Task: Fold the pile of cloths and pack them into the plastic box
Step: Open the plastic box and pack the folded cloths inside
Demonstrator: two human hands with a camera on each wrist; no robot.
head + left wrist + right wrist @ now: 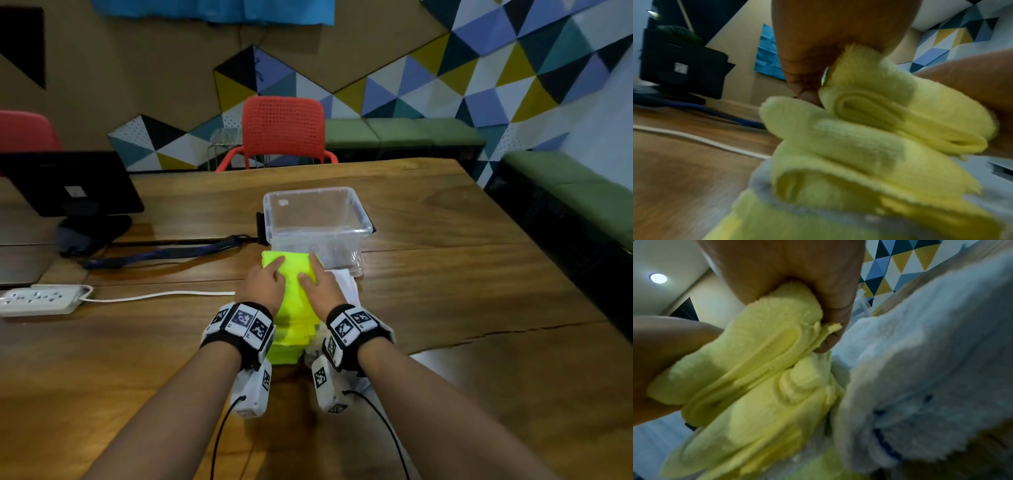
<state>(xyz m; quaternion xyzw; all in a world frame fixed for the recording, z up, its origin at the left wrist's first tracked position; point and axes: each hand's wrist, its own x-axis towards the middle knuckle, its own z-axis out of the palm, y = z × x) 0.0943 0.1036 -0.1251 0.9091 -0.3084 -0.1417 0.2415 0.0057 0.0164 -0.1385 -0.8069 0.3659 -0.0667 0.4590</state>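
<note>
- Wood-grain table (445, 308) fills your view, with a clear plastic box (317, 219) standing open at its middle, far of your hands.
- Left on the table lie a white power strip (41, 298), its cable, and a dark monitor (68, 185).
- Beyond the far edge stands a red chair (282, 126) against a wall of coloured triangles, with green benches along the right.
- Your left hand (263, 282) grips the left edge of a folded yellow cloth (291, 270); the thumb is tucked under, the forefinger is stretched over the top.
- Your right hand (317, 284) grips the right edge of the same cloth, fingers curled round its layers.
- That cloth sits atop the pile of cloths (294, 332), just near of the box; more yellow layers and a white cloth (346, 284) lie beneath.
</note>
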